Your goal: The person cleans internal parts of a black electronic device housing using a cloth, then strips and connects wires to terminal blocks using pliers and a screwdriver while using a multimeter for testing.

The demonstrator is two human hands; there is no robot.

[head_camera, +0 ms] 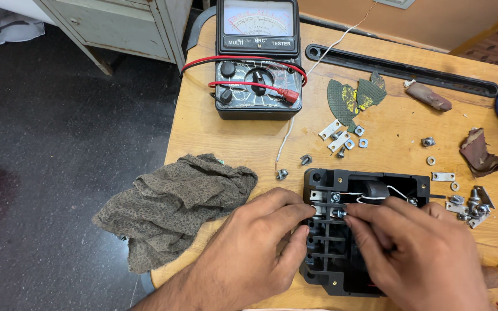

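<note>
Both hands meet over a black plastic housing (347, 230) that lies in the lower centre-right of the frame on a wooden tabletop (226, 138). The left hand (255, 242) comes up from the bottom edge; its fingers (295, 216) are curled against the housing's left rim, thumb and forefinger closed toward a small screw terminal (335, 212) at the upper left of the housing. The right hand (416, 253) covers the housing's lower right, and its fingers (358, 216) pinch in at the same terminal from the other side; whether either hand truly grips the screw cannot be told, since the fingertips hide it. Thin white wires (376, 197) loop inside the housing's upper part.

Just left of the left hand lies a crumpled grey-brown rag (174, 201), hanging partly over the tabletop's edge. At upper centre stands an analogue multimeter (257, 57) with a red lead (243, 63) wound across its dial. To the right of it lie two scraps of dark abrasive mesh (353, 95), and beyond them a long black plastic strip (404, 69). Loose nuts, washers and small metal brackets (341, 135) are scattered between the multimeter and the housing, with more metal hardware (468, 201) just right of the housing. A torn brown scrap (479, 152) rests near the right edge.
</note>
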